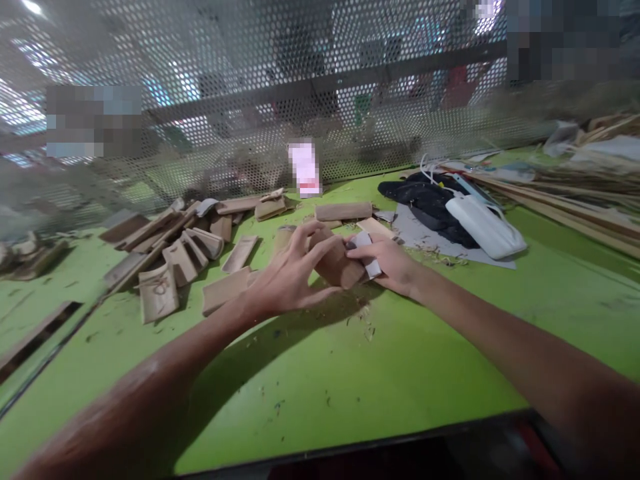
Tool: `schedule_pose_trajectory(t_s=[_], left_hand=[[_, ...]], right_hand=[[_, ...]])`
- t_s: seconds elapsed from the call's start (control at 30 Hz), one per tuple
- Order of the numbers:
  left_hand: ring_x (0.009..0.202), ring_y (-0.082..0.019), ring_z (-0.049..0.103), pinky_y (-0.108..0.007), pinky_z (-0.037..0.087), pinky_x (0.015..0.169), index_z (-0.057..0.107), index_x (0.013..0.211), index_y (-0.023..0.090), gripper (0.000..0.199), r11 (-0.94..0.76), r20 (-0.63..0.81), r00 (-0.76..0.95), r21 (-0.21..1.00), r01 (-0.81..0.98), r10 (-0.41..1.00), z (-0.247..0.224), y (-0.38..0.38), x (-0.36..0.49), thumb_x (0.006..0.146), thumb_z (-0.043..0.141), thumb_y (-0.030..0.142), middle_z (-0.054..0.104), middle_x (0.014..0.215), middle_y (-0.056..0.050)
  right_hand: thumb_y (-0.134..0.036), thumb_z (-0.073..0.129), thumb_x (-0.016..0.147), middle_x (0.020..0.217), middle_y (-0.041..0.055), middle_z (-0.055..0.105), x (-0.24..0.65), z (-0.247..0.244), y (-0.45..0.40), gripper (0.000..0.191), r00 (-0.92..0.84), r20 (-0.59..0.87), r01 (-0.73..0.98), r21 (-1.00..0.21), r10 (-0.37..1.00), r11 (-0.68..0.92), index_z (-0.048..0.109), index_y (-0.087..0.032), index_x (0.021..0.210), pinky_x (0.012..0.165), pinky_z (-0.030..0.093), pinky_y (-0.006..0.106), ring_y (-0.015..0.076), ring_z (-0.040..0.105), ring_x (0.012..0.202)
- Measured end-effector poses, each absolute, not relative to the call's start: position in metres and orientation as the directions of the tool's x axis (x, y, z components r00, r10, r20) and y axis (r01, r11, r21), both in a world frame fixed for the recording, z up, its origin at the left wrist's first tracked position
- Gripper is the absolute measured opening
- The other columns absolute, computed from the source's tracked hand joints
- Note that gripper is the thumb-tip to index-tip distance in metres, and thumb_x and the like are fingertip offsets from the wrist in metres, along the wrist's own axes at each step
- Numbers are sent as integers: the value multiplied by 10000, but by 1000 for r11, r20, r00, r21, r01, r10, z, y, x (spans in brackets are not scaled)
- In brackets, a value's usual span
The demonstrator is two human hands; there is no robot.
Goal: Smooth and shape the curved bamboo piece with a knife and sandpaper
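Observation:
Just above the tabletop, my left hand [285, 280] curls its fingers over a rounded piece of bamboo [341, 265], its thumb along the near side. My right hand [393, 263] pinches a folded piece of sandpaper [370, 259] against the right end of that piece. The fingers partly hide both things. Behind my hands lie a longer bamboo piece [344, 211] and a flat pale strip [375, 229]. Fine shavings [369, 327] are scattered on the green table [300, 393] below.
Many curved bamboo pieces [183, 261] are heaped to the left. A black cloth item [425, 207] and a white power bank [485, 223] lie on paper at right, near long thin strips [575, 193]. A perforated metal screen [225, 100] closes off the back.

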State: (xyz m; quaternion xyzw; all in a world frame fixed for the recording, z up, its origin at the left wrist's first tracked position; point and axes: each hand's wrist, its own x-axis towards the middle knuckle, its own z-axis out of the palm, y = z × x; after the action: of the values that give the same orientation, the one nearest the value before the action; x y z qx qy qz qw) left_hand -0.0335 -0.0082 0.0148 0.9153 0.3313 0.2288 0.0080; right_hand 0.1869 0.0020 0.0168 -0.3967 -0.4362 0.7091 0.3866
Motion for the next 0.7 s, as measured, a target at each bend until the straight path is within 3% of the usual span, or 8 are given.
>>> schedule_pose_trajectory(t_s=[0.07, 0.13, 0.27, 0.4, 0.47, 0.57, 0.7], left_hand=[[1386, -465, 399, -668, 534, 1010, 220, 1596, 286, 1033, -774, 380, 683, 173, 609, 623, 12, -8, -32, 786, 775, 605, 274, 1546, -221], [1436, -478, 339, -705, 467, 1076, 141, 1616, 271, 1117, -795, 412, 693, 153, 587, 592, 7, -8, -31, 770, 806, 569, 257, 1569, -237], [1398, -430, 410, -651, 480, 1078, 206, 1580, 261, 953, -795, 493, 650, 160, 585, 578, 1, -11, -29, 839, 775, 452, 359, 1516, -223], [1322, -400, 486, -607, 495, 1065, 348, 1492, 251, 903, -807, 524, 621, 289, 514, 583, 3, -11, -30, 777, 796, 572, 479, 1417, -191], [1284, -383, 519, -593, 485, 1072, 415, 1432, 228, 833, -788, 513, 598, 389, 477, 616, 5, -11, -30, 771, 791, 566, 525, 1370, -181], [1250, -351, 564, -546, 489, 1071, 475, 1364, 203, 682, -693, 445, 550, 590, 414, 707, 6, -12, -29, 785, 770, 412, 577, 1327, -164], [1215, -316, 617, -491, 509, 1042, 454, 1390, 190, 651, -511, 345, 542, 839, 188, 766, 0, -17, -24, 797, 715, 254, 613, 1326, -167]], right_hand=[[-147, 702, 779, 855, 50, 695, 184, 15, 3, 172, -408, -235, -218, -913, 882, -344, 628, -186, 930, 665, 551, 340, 203, 668, 783], [-168, 701, 787, 881, 55, 692, 180, 15, 2, 173, -424, -228, -262, -895, 876, -360, 613, -185, 934, 677, 556, 340, 201, 671, 797], [-200, 699, 809, 929, 57, 689, 177, 23, -5, 216, -377, -265, -318, -863, 888, -392, 600, -189, 1001, 634, 548, 314, 184, 660, 775], [-301, 699, 849, 942, 64, 701, 182, 25, -8, 188, -383, -274, -255, -887, 882, -385, 631, -183, 979, 624, 532, 316, 176, 645, 741], [-342, 661, 875, 897, 66, 703, 187, 23, -4, 174, -418, -182, -200, -937, 890, -286, 659, -180, 939, 649, 526, 328, 182, 634, 735], [-299, 554, 907, 845, 63, 672, 194, 20, 3, 199, -363, 32, -67, -998, 931, 8, 703, -173, 944, 676, 496, 341, 186, 594, 730], [-301, 423, 992, 1014, 89, 628, 196, 20, 6, 333, -297, 280, 211, -913, 913, 349, 711, -154, 1073, 786, 476, 354, 191, 578, 851]])
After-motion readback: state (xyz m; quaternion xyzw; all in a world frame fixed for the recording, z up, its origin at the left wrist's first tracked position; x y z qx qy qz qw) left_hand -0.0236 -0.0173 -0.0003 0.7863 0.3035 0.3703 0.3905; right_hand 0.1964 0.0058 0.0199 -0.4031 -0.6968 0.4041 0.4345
